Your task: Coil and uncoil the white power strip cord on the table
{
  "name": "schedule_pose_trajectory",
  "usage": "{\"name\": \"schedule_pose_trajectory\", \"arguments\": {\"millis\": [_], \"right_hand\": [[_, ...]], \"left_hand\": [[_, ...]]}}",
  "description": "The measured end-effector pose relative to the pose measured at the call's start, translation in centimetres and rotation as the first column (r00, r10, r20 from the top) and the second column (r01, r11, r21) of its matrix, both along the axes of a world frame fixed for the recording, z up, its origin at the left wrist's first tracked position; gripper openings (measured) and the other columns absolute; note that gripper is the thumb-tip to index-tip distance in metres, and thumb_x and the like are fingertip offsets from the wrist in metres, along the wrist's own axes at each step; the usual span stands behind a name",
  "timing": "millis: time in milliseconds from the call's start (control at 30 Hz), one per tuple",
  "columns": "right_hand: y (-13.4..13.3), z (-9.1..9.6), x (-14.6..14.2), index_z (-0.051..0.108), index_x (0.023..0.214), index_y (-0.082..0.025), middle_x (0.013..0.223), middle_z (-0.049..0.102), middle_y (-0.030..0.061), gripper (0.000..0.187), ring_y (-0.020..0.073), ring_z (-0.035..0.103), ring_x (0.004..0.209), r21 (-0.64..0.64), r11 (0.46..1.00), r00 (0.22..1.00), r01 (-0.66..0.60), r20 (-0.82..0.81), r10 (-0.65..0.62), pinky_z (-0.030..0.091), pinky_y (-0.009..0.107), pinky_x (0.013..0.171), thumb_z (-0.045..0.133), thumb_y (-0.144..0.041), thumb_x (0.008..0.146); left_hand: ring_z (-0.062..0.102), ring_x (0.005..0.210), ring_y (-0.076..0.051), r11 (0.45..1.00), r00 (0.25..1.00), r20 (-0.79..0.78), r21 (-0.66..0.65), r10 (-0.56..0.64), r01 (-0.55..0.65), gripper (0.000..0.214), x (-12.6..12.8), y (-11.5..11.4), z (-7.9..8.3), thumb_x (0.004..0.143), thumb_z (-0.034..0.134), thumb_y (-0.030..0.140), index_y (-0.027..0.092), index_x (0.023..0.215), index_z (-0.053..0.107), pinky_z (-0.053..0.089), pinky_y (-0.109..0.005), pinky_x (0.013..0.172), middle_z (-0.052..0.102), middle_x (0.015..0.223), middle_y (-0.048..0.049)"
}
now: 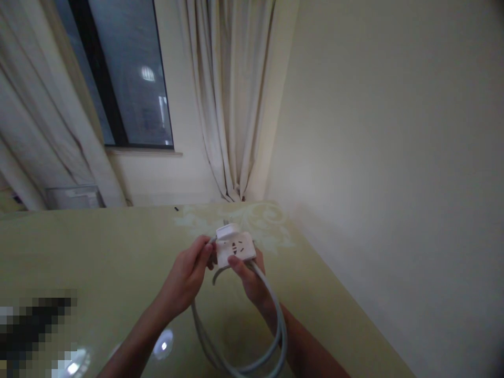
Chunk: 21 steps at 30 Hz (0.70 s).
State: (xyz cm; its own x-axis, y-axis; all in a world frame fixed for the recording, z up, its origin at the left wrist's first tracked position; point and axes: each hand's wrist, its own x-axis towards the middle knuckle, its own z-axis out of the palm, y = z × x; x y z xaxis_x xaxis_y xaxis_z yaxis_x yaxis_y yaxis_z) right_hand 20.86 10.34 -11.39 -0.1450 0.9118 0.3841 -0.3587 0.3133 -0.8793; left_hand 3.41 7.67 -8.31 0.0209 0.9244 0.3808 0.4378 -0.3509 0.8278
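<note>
I hold a white power strip [235, 249] above a glossy yellow-green table [98, 252]. My right hand [250, 281] grips its lower right edge, thumb on the socket face. My left hand [189, 278] is closed at the strip's left end, where a white plug [227, 230] sits against its top. The strip's grey-white cable [252, 346] loops down below my wrists and back up between my hands.
The table meets a cream wall [394, 157] on the right. Beyond its far edge are a dark window [126, 73] and pale curtains [232, 94]. A blurred-out dark patch [31, 325] lies at the near left of the table.
</note>
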Motion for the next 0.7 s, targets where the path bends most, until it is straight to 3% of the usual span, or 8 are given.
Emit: {"name": "schedule_pose_trajectory", "arguments": {"millis": [200,333,433,533,600,700], "right_hand": [[-0.3,-0.5,-0.5,0.076,0.105,-0.020,0.101,0.080,0.0095,0.049,0.0252,0.074,0.090,-0.035,0.999,0.999,-0.038,-0.032,0.037,0.062,0.036,0.083,0.088,-0.057,0.076],[0.4,-1.0,-0.2,0.077,0.107,-0.021,0.105,0.081,0.0103,0.053,0.0283,0.076,0.096,-0.044,0.998,0.998,-0.036,-0.052,0.033,0.063,0.039,0.087,0.090,-0.060,0.073],[1.4,-0.9,0.5,0.080,0.100,-0.020,0.096,0.081,0.0089,0.049,0.0270,0.074,0.090,0.007,0.994,0.992,-0.108,0.065,0.108,0.062,0.038,0.082,0.088,-0.061,0.075],[2.0,-0.6,1.2,0.081,0.091,-0.020,0.084,0.077,0.0047,0.040,0.0193,0.068,0.074,0.074,0.975,0.946,-0.209,0.267,0.182,0.057,0.032,0.071,0.082,-0.058,0.084],[2.0,-0.7,1.2,0.080,0.089,-0.019,0.079,0.073,0.0019,0.036,0.0144,0.062,0.064,0.049,0.960,0.902,-0.276,0.358,0.241,0.053,0.027,0.062,0.078,-0.055,0.089],[1.5,-1.3,0.5,0.078,0.091,-0.020,0.073,0.067,-0.0010,0.031,0.0130,0.058,0.060,0.024,0.933,0.846,-0.360,0.429,0.316,0.047,0.025,0.055,0.078,-0.051,0.092]], "left_hand": [[0.053,0.061,-0.018,0.996,0.999,0.015,-0.081,-0.036,0.037,0.043,0.5,-0.2,-0.5,0.107,0.040,0.061,0.025,0.088,0.053,0.042,-0.029,0.059,0.058,0.069,0.0022],[0.060,0.074,-0.021,0.995,0.998,0.010,-0.071,-0.064,0.064,0.042,-0.2,0.0,-0.3,0.104,0.049,0.062,0.023,0.090,0.060,0.049,-0.031,0.067,0.066,0.081,-0.0025],[0.065,0.081,-0.023,0.989,0.993,0.045,-0.093,-0.113,0.117,0.038,-1.1,-0.1,0.4,0.097,0.063,0.060,0.022,0.096,0.065,0.053,-0.032,0.072,0.070,0.087,-0.0037],[0.070,0.093,-0.026,0.973,0.975,0.127,-0.119,-0.184,0.199,0.037,-1.9,-0.4,1.1,0.092,0.072,0.055,0.022,0.108,0.067,0.058,-0.035,0.081,0.074,0.100,-0.0064],[0.071,0.097,-0.027,0.977,0.974,0.133,-0.086,-0.183,0.195,0.031,-1.9,-0.7,1.1,0.094,0.071,0.050,0.023,0.110,0.067,0.058,-0.037,0.086,0.075,0.105,-0.0071],[0.068,0.086,-0.024,0.993,0.993,0.014,-0.022,-0.113,0.114,0.020,-0.7,-1.2,0.8,0.100,0.062,0.043,0.023,0.097,0.065,0.055,-0.034,0.078,0.071,0.094,-0.0049]]}}
